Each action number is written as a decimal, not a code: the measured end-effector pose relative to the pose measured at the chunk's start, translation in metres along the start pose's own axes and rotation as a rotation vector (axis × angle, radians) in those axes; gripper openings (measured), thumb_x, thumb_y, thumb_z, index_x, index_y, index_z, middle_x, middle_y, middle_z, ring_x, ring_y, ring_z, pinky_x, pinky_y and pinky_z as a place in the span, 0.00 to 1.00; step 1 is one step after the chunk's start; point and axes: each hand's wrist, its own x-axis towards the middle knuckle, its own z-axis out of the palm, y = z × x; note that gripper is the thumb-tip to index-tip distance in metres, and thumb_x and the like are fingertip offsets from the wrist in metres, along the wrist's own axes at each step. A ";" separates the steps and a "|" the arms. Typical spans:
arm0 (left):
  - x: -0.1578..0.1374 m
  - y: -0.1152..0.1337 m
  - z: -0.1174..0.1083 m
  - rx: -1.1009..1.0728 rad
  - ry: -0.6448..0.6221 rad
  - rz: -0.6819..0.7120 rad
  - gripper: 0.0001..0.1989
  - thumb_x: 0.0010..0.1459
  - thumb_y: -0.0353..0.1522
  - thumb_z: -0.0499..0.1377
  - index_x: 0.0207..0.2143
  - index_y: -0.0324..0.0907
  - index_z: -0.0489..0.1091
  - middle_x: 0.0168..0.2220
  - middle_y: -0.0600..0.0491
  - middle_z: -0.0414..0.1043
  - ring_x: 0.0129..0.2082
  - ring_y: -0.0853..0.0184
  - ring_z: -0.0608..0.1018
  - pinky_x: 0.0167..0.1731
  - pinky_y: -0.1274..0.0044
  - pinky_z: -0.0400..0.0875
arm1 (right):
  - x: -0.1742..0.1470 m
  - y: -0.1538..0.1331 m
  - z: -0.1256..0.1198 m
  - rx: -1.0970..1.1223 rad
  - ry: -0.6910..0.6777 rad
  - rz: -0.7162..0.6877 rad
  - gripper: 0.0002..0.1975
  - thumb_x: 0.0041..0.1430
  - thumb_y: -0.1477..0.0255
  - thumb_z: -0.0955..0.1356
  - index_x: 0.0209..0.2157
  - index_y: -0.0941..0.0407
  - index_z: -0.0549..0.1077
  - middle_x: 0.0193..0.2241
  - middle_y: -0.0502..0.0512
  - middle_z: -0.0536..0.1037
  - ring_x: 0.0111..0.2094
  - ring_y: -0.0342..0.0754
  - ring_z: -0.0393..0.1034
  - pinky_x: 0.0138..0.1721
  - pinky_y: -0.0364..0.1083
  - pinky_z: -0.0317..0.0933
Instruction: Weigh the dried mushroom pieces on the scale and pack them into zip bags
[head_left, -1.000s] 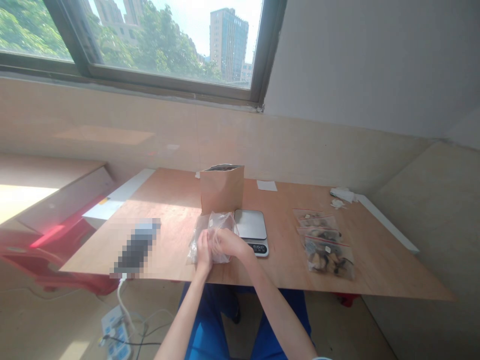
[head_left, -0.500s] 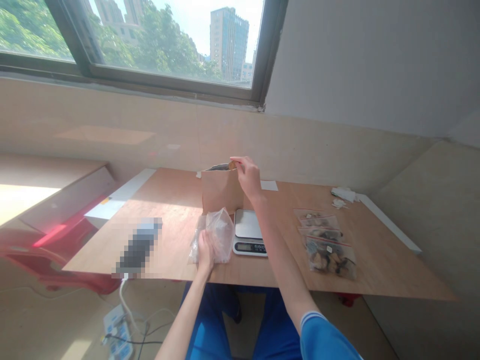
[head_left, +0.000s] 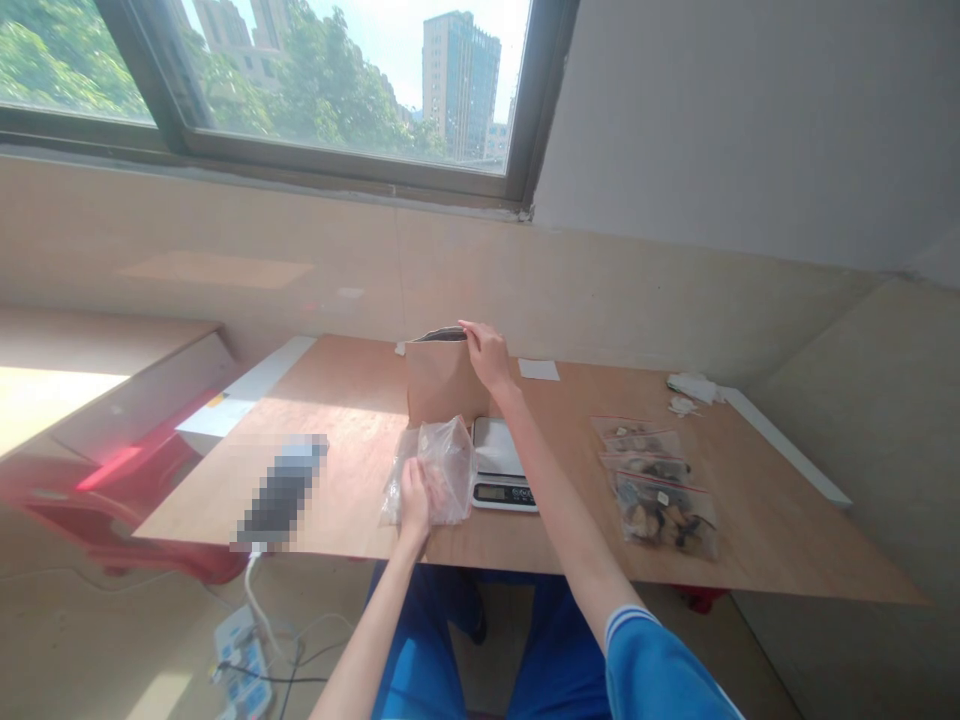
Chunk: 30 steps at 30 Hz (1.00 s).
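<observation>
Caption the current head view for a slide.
Left hand holding a clear plastic bag, right hand at the open top of a brown paper bag, a digital scale nearby.

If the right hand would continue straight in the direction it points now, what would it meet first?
Probably the bag: the right hand is at its open rim. Depth is unclear, so it might instead pass above, toward the wall.

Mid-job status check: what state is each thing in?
Paper bag: upright, top open
Clear plastic bag: held in left hand, mouth unclear
Right hand: at paper bag's rim, grip unclear
Scale: partly hidden, display unreadable
Three zip bags: filled, overlapping, seals unclear
Pixelated device: cable attached
Power strip: lying flat
</observation>
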 end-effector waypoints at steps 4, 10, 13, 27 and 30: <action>0.000 0.000 0.000 -0.007 -0.023 -0.010 0.18 0.53 0.48 0.48 0.25 0.43 0.61 0.23 0.56 0.64 0.24 0.69 0.71 0.25 0.77 0.68 | -0.020 -0.010 -0.012 0.064 0.104 0.028 0.15 0.62 0.73 0.55 0.43 0.57 0.69 0.42 0.56 0.73 0.46 0.45 0.64 0.50 0.45 0.53; -0.004 0.007 0.000 0.007 -0.050 0.016 0.16 0.55 0.45 0.47 0.24 0.44 0.59 0.22 0.57 0.61 0.24 0.69 0.68 0.27 0.77 0.66 | -0.098 -0.013 -0.014 0.178 -0.109 0.308 0.14 0.60 0.67 0.57 0.36 0.58 0.71 0.36 0.56 0.74 0.38 0.46 0.67 0.41 0.44 0.59; -0.007 0.013 0.001 0.036 -0.077 0.050 0.16 0.56 0.45 0.47 0.24 0.43 0.59 0.24 0.56 0.61 0.26 0.69 0.67 0.29 0.77 0.64 | -0.134 -0.014 -0.012 0.258 -0.202 0.476 0.16 0.59 0.62 0.59 0.33 0.57 0.72 0.31 0.54 0.75 0.32 0.45 0.68 0.35 0.43 0.60; -0.023 0.022 0.004 0.193 -0.077 0.237 0.13 0.56 0.43 0.47 0.26 0.44 0.59 0.21 0.57 0.60 0.23 0.68 0.66 0.27 0.78 0.60 | -0.164 -0.038 -0.051 0.321 -0.077 0.526 0.12 0.53 0.61 0.64 0.31 0.55 0.72 0.28 0.52 0.76 0.26 0.44 0.67 0.29 0.42 0.62; -0.025 0.023 0.002 0.192 -0.023 0.255 0.13 0.56 0.43 0.47 0.25 0.45 0.59 0.19 0.58 0.59 0.21 0.68 0.66 0.25 0.77 0.59 | -0.167 -0.036 -0.054 0.333 -0.055 0.533 0.11 0.53 0.64 0.63 0.29 0.56 0.73 0.28 0.53 0.77 0.27 0.45 0.69 0.31 0.44 0.62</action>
